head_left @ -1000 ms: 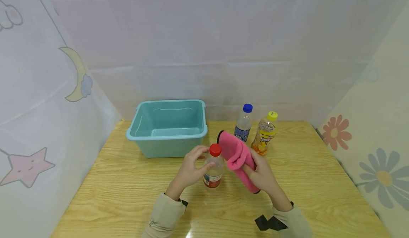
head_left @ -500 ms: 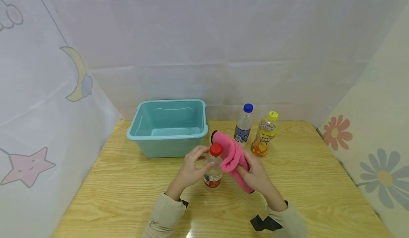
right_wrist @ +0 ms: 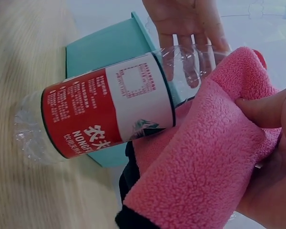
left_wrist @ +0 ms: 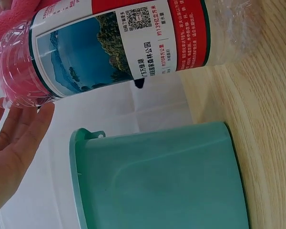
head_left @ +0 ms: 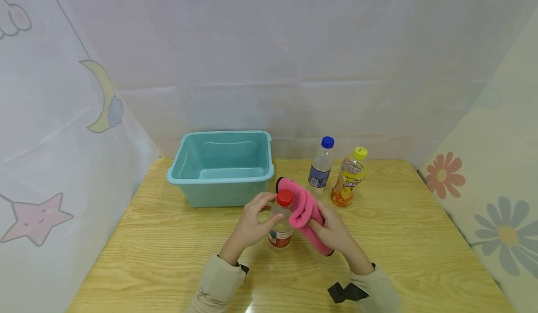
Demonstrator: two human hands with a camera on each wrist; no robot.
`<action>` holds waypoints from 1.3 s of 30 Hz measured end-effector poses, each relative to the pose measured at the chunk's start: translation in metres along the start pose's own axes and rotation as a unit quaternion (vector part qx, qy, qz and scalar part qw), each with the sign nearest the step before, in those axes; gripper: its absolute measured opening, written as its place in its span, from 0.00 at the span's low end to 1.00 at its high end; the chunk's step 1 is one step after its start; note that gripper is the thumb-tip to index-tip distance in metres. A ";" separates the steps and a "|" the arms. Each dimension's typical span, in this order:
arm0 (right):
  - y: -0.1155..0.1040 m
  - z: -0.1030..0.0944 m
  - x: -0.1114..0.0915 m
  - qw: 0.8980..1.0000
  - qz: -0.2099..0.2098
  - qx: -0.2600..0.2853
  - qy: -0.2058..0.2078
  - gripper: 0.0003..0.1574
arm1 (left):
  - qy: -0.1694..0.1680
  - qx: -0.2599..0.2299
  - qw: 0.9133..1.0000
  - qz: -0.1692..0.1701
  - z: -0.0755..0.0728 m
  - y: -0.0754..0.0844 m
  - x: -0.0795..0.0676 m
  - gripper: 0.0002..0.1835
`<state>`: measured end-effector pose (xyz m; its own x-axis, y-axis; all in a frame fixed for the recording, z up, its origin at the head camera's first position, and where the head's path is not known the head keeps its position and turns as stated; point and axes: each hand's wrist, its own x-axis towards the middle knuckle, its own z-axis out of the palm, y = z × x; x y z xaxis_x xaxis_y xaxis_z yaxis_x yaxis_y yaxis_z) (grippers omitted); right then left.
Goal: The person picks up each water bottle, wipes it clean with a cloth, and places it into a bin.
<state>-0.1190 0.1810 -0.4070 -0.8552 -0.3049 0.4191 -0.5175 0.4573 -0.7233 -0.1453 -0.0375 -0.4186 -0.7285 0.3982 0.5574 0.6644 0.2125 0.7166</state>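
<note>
A clear plastic bottle (head_left: 280, 238) with a red cap and a red-and-white label stands upright on the table. My left hand (head_left: 251, 222) holds it at the shoulder, thumb on the near side and fingers round the far side. In the left wrist view, those fingertips meet the bottle (left_wrist: 100, 52) just above its label. A folded pink towel (head_left: 301, 205) with black edging is gripped in my right hand (head_left: 336, 232). The towel lies against the bottle's upper right side; in the right wrist view, the fleecy towel (right_wrist: 200, 152) covers part of the neck and cap.
Behind the left hand sits a teal plastic basin (head_left: 218, 181) with nothing inside. Two more bottles stand back right on the wooden table (head_left: 168, 257): a blue-capped bottle (head_left: 319, 175) and a yellow-capped bottle (head_left: 348, 182). A pale cloth backdrop (head_left: 269, 70) rises behind the table.
My right hand has moved left, bringing the pink towel against the red-capped bottle, then slightly down. The left hand and the bottle have stayed in place.
</note>
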 end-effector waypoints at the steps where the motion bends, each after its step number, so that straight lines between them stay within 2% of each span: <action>1: 0.001 0.001 0.000 1.000 0.005 0.006 -0.002 0.26 | 0.000 -0.001 1.000 0.000 0.000 0.000 0.000 0.21; 10: 0.014 0.008 -0.005 1.000 0.020 0.012 -0.011 0.32 | 0.002 -0.015 1.000 -0.013 0.002 -0.001 -0.001 0.21; 17: 0.020 0.014 -0.009 0.997 0.066 0.034 -0.030 0.30 | 0.006 -0.015 1.000 -0.009 0.003 -0.001 -0.001 0.21; 25: 0.034 0.024 -0.013 0.997 0.052 0.024 -0.051 0.29 | 0.005 -0.022 0.999 -0.027 0.003 -0.001 -0.002 0.21; 30: 0.042 0.030 -0.016 0.995 0.064 0.021 -0.069 0.33 | 0.007 -0.020 0.999 -0.024 0.003 -0.001 -0.003 0.21; 36: 0.046 0.033 -0.018 0.993 0.073 0.018 -0.094 0.32 | 0.008 -0.022 0.999 -0.033 0.003 0.001 -0.003 0.21; 39: 0.046 0.032 -0.019 0.992 0.073 0.017 -0.097 0.31 | 0.013 -0.025 0.999 -0.025 0.004 0.000 -0.004 0.22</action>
<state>-0.1256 0.1805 -0.4658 -0.8980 -0.3933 0.1973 -0.3838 0.4807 -0.7884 -0.1423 -0.0350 -0.4228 -0.7656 0.3640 0.5305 0.6178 0.1859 0.7640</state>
